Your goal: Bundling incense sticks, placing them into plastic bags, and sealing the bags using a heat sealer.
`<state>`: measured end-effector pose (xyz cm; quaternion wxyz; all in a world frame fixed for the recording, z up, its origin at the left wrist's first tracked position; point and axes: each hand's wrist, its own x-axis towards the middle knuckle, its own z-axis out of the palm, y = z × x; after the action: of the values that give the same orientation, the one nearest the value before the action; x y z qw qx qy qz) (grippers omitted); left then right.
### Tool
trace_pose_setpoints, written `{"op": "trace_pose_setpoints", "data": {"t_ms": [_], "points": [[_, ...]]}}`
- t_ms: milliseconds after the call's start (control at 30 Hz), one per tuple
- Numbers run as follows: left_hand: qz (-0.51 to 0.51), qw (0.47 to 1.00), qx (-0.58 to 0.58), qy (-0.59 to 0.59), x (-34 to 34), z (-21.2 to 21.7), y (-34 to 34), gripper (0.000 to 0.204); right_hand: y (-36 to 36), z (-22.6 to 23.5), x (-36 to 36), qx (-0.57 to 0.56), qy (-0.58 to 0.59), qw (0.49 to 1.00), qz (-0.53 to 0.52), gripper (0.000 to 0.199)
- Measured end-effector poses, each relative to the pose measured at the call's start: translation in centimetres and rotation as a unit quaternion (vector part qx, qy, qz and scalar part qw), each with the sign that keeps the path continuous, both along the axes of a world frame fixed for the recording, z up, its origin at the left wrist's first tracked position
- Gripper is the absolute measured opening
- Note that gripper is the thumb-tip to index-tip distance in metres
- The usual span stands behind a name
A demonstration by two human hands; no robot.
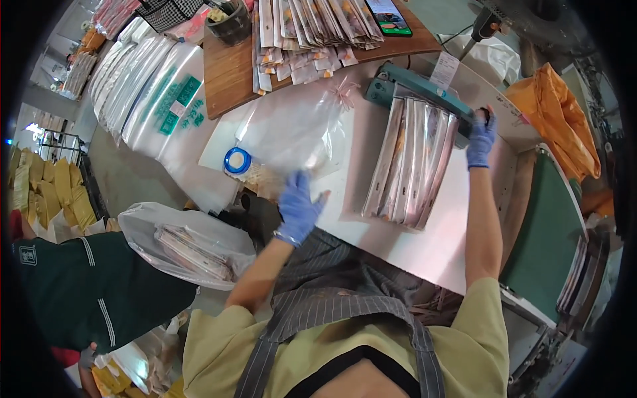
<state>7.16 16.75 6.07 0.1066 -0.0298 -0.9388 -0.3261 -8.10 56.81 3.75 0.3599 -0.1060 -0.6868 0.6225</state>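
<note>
My right hand (482, 140), in a blue glove, grips the right end of the arm of a teal impulse sealer (441, 94). The arm lies down across the top of a clear plastic bag (411, 166) filled with several long flat packets. My left hand (300, 207), gloved alike, is over the table's front edge with fingers stretched and thumb apart; nothing shows in it. Just beyond its fingertips lies a flat clear plastic bag (285, 132); whether they touch is unclear. A blue tape roll (237, 160) sits left of that bag.
A wooden board (229, 73) carries many packets (312, 26), a phone (390, 18) and a dark cup (229, 25). Stacked plastic bags (162, 99) lie at left. Another person in dark green (99, 285) is beside a filled bag (189, 245). An orange sack (557, 119) stands right.
</note>
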Motion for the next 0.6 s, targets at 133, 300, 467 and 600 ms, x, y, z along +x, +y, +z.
{"op": "trace_pose_setpoints", "data": {"t_ms": [133, 300, 467, 600], "points": [[-0.07, 0.965, -0.219, 0.129, -3.1, -5.7, -4.3, 0.02, -7.2, -4.3, 6.7, 0.205, -0.121, 0.971, 0.006, 0.068], [-0.015, 0.989, 0.114, -0.089, -4.6, -1.7, -3.7, 0.024, -16.1, 0.0, 13.2, 0.334, -0.101, 0.936, -0.054, 0.044], [-0.103, 0.896, 0.408, -0.142, -6.9, -0.2, -2.4, 0.022, -24.8, 1.8, 13.0, -0.104, -0.195, 0.918, 0.33, 0.03], [-0.146, 0.901, 0.376, -0.16, -7.5, -0.4, -2.3, 0.018, -26.7, 3.6, 10.9, -0.244, -0.259, 0.858, 0.371, 0.018]]}}
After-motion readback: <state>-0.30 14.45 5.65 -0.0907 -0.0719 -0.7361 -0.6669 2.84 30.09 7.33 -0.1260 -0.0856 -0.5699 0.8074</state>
